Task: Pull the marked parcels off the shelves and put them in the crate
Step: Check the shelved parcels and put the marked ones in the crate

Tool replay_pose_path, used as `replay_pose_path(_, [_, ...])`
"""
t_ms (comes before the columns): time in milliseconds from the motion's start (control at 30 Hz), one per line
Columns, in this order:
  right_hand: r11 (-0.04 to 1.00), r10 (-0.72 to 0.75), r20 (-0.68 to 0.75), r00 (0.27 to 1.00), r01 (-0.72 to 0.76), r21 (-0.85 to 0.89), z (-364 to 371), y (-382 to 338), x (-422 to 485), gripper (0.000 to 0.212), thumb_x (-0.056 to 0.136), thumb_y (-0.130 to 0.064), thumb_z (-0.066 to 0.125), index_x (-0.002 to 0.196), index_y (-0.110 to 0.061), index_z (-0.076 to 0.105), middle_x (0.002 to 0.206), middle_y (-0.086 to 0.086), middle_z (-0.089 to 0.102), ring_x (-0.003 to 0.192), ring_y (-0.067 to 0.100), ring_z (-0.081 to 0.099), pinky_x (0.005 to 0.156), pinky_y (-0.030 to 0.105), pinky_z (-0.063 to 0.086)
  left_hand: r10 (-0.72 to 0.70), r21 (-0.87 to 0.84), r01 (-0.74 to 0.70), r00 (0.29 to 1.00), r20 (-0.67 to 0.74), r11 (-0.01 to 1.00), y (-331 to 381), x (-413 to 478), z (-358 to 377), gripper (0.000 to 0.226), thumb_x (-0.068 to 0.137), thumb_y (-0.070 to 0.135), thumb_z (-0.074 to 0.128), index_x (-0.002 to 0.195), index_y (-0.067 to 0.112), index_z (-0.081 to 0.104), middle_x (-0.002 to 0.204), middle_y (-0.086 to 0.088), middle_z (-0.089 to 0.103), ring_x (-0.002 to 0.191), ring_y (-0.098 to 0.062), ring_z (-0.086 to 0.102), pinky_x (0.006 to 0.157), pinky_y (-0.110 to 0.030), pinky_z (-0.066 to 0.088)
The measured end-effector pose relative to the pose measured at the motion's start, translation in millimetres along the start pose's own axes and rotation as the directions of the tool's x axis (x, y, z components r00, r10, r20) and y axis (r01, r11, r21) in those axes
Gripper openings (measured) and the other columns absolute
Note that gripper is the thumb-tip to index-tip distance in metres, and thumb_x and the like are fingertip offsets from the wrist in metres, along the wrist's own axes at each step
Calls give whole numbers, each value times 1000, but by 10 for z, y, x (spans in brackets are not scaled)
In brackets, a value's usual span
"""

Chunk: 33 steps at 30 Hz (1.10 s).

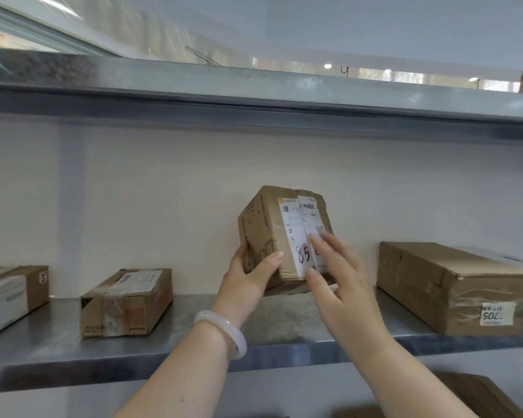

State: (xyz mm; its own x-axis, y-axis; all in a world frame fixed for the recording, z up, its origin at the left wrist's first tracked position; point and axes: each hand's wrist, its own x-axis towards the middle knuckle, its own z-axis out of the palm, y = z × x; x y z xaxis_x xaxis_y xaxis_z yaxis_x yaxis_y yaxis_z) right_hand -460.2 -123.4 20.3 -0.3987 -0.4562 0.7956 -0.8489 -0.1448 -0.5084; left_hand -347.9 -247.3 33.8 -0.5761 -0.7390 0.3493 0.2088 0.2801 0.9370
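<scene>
head view: both forearms are stretched up toward the metal shelf (58, 342).
parcel (263, 227): held tilted, low over the shelf, near the wall.
left hand (249, 274): curled round the parcel's lower left corner.
right hand (341, 285): fingers straight and spread, laid on the label (296, 233).

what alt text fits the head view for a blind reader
Two bare hands hold a tilted cardboard parcel at a metal shelf: the left hand grips its lower left corner, the right hand lays straight fingers on its white label. Three other boxes sit on the shelf.
</scene>
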Motion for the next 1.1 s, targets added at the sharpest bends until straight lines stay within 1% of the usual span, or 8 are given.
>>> replay_pose_path(100, [979, 124, -7, 992, -121, 166, -5, 53, 35, 51, 92, -24, 60, 123, -62, 44, 140, -29, 34, 130, 3, 41, 99, 29, 46, -100, -30, 100, 995, -20, 995, 1, -12, -50, 82, 62, 65, 71, 135, 44, 39, 112, 17, 65, 93, -1, 65, 71, -26, 47])
replay_pose_path(200, [966, 139, 35, 990, -143, 215, 23, 73, 66, 47, 91, -28, 63, 118, -63, 46, 125, -34, 46, 118, -14, 43, 91, 14, 42, -142, 56, 140, 990, 25, 989, 4, 31, -94, 39, 86, 62, 53, 117, 39, 57, 93, 21, 71, 76, 4, 67, 57, -18, 47])
replay_pose_path(267, [956, 178, 65, 982, -188, 225, 42, 80, 94, 45, 89, -36, 65, 123, -59, 46, 122, -33, 50, 111, -16, 47, 82, 13, 45, -120, 125, 118, 993, 7, 985, 19, 57, -129, 32, 93, 60, 43, 102, 38, 65, 89, 20, 74, 85, -1, 67, 70, -23, 46])
replay_pose_path(433, [930, 266, 111, 958, -285, 234, 144, 84, 177, 47, 87, -43, 67, 129, -40, 46, 115, -29, 56, 97, -19, 53, 68, 7, 47, 2, 122, 2, 1000, -28, 993, -39, 93, -213, 41, 94, 60, 46, 127, 40, 59, 120, 13, 68, 110, -12, 64, 102, -39, 47])
replay_pose_path(600, [920, 312, 98, 945, -326, 218, 314, 107, 233, 40, 84, -47, 68, 119, -37, 50, 109, -26, 58, 92, -23, 51, 70, 6, 44, 1, 129, -4, 1000, 18, 992, -58, 97, -277, 26, 87, 56, 62, 112, 53, 56, 117, 14, 69, 106, -9, 66, 96, -39, 53])
replay_pose_path(867, [895, 388, 183, 903, -416, 159, 419, 161, 353, 44, 88, -49, 63, 127, -36, 48, 102, -24, 56, 90, -11, 52, 57, 0, 39, -32, 305, 31, 999, -3, 952, -93, 263, -362, 72, 81, 70, 55, 143, 37, 42, 139, 2, 53, 124, -21, 52, 100, -47, 49])
replay_pose_path(1033, [906, 395, 184, 900, -415, 84, 265, 122, 304, 63, 90, -46, 61, 146, -35, 35, 135, -11, 51, 110, 2, 51, 79, 9, 39, 82, 401, -84, 996, 21, 912, -126, 318, -389, 70, 84, 67, 53, 144, 32, 42, 131, 8, 55, 133, -24, 46, 100, -28, 45])
replay_pose_path(1100, [919, 378, 127, 917, -389, 72, 144, 102, 231, 66, 90, -49, 60, 148, -40, 30, 144, -12, 44, 121, 3, 45, 92, 21, 38, 220, 536, -186, 976, 1, 823, -114, 243, -362, 79, 81, 75, 45, 149, 37, 31, 152, 0, 38, 144, -24, 27, 113, -38, 31])
